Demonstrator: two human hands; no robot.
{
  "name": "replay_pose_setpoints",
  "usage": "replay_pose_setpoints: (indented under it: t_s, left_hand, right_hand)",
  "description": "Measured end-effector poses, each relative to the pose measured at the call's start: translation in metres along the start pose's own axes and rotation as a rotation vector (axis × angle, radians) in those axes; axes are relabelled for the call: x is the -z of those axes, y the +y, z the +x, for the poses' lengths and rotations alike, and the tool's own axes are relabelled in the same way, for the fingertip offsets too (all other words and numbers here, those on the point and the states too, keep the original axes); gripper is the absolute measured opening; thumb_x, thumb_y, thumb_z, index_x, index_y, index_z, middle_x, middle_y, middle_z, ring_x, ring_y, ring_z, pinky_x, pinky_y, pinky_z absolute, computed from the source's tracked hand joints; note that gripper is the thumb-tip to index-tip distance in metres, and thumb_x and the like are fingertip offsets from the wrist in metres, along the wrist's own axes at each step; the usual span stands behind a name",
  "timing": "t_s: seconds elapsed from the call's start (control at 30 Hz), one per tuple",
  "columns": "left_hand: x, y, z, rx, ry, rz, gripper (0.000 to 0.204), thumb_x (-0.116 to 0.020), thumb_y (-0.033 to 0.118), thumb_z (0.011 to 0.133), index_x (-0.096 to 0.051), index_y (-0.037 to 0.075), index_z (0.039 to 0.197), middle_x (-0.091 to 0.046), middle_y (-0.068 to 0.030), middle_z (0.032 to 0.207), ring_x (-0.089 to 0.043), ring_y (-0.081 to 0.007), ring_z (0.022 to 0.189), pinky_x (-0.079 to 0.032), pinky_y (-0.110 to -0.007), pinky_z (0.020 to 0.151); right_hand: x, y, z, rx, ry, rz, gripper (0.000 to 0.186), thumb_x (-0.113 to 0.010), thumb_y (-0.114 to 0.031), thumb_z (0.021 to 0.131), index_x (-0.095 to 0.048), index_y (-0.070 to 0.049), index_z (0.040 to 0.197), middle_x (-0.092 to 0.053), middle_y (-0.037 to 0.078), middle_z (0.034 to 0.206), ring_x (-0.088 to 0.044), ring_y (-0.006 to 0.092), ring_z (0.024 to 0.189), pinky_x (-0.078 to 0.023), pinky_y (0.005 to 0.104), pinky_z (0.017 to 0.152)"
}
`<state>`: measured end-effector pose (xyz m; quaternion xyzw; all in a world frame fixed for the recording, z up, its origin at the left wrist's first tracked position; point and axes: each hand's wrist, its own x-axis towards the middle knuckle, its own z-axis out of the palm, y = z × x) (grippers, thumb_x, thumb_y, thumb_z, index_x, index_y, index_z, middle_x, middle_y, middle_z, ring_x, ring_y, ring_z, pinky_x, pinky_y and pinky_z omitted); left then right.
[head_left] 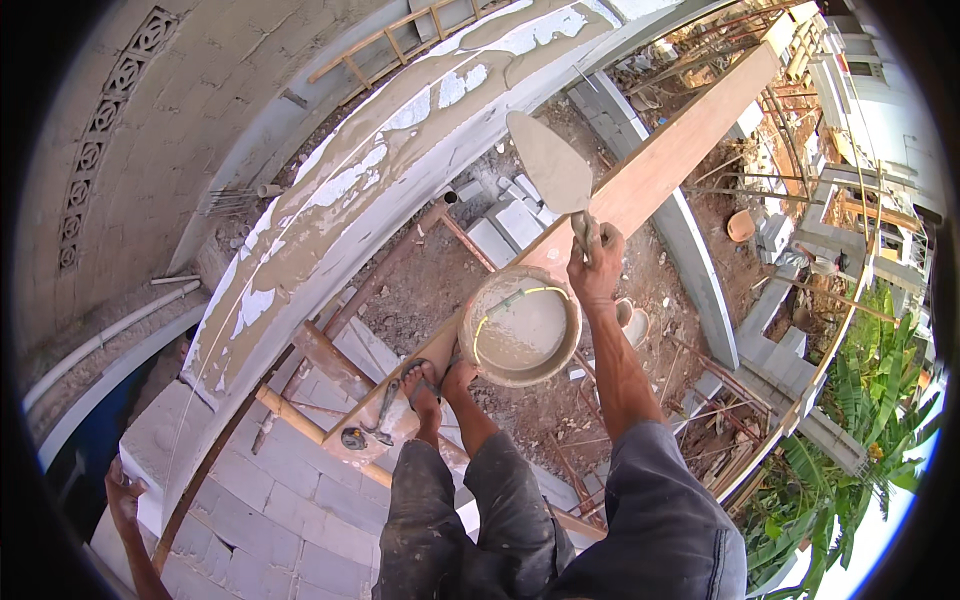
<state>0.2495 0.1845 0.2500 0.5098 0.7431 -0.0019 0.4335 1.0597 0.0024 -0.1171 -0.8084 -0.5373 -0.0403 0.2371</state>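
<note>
My right hand (pixel 597 262) is closed around the handle of a trowel (pixel 551 165). The trowel's broad blade, coated in grey mortar, points up and away above a wooden plank. Just left of that forearm, a round bucket (pixel 572 345) holds wet grey mortar, with a yellow-green cord across its rim. At the far lower left, my left hand (pixel 124 490) has its fingers curled against the end of a white block (pixel 165 450). That block is at the near end of a curved wall (pixel 340 215), whose top is patchily spread with mortar.
My sandalled feet stand on the long plank (pixel 690 140), beside a dark hand tool (pixel 383 412) and a small round black-and-yellow object (pixel 353 438). Rubble ground lies below, with white blocks (pixel 505 228) and poles. A string runs along the wall; green plants (pixel 840 460) grow at right.
</note>
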Motion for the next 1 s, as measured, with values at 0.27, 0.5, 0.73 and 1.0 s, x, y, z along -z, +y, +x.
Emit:
replay_pose_setpoints:
  t_s: [0.27, 0.5, 0.73, 1.0]
  left_hand:
    - [0.01, -0.027, 0.003, 0.03, -0.009, 0.087, 0.098, -0.091, 0.037, 0.059, -0.047, -0.006, 0.135, -0.057, -0.0088, 0.122, -0.054, -0.0196, 0.109, -0.044, -0.031, 0.094]
    - [0.01, -0.019, 0.01, -0.056, 0.038, 0.176, 0.094, -0.088, 0.043, 0.065, -0.048, -0.007, 0.134, -0.056, -0.0106, 0.123, -0.052, -0.0208, 0.111, -0.042, -0.032, 0.096]
    - [0.002, -0.006, 0.008, -0.056, 0.016, 0.203, 0.091, -0.088, 0.048, 0.064, -0.052, -0.005, 0.129, -0.059, -0.0065, 0.112, -0.055, -0.0176, 0.1, -0.045, -0.03, 0.086]
    - [-0.001, -0.036, 0.022, -0.15, 0.047, 0.123, 0.081, -0.087, 0.036, 0.064, -0.054, -0.005, 0.126, -0.06, -0.0053, 0.11, -0.056, -0.0156, 0.094, -0.046, -0.028, 0.085]
  right_hand:
    - [0.164, -0.042, -0.241, -0.51, -0.462, 0.042, 0.051, -0.07, -0.018, 0.081, -0.055, -0.008, 0.128, -0.06, 0.023, 0.115, -0.06, 0.0435, 0.106, -0.051, 0.0472, 0.085]
    - [0.048, -0.028, -0.246, -0.804, -0.847, -0.165, 0.044, -0.056, -0.037, 0.089, -0.059, -0.008, 0.122, -0.066, 0.024, 0.109, -0.063, 0.0424, 0.102, -0.051, 0.0508, 0.086]
    - [0.068, -0.029, -0.26, -1.017, -0.952, 0.116, 0.06, -0.068, -0.047, 0.077, -0.064, -0.001, 0.115, -0.068, 0.027, 0.099, -0.067, 0.0397, 0.097, -0.052, 0.0474, 0.083]
    - [0.171, -0.009, -0.177, -0.902, -1.067, 0.495, 0.068, -0.077, -0.038, 0.07, -0.057, -0.008, 0.128, -0.067, 0.021, 0.105, -0.068, 0.0291, 0.089, -0.056, 0.0404, 0.074]
